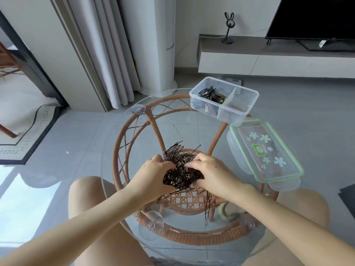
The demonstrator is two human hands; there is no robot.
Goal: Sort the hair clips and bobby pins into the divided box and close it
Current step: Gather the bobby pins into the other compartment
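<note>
Head view, looking down at a round glass tabletop (201, 135) on a rattan frame. My left hand (155, 175) and right hand (213, 173) are curled around opposite sides of a tangled heap of dark bobby pins (182, 175), squeezing it between them near my edge of the table. Loose pins bristle out above and below my fingers, and one stray pin (177, 131) lies alone farther out.

I judge the pins light, stiff, springy and slick. They snag together, yet strays will likely slide free, so cupping the heap from underneath on both sides seems safest.

The clear divided box (247, 104) stands open at the far right of the table. Its large left compartment holds dark hair clips (211, 94). I cannot tell whether the two smaller right compartments hold anything. Its flower-printed, green-rimmed lid (266, 150) lies flat just beside the box, nearer me.
</note>
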